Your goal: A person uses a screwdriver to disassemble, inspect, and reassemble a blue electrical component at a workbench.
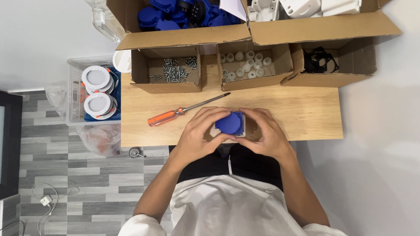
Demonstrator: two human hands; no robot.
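Both hands cup a small blue socket part (230, 123) on a white base, resting on the wooden table (302, 113) near its front edge. My left hand (199, 133) wraps its left side, with fingers over the top and thumb under the front. From the other side my right hand (264, 133) grips it. An orange-handled screwdriver (175, 114) lies on the table just left of my left hand, its tip pointing to the upper right.
Open cardboard boxes line the table's back: screws (175, 70), white caps (245, 65), black parts (319, 60), blue parts (175, 13), white housings (302, 6). A clear bin (74, 91) with round white lamps stands on the floor at left.
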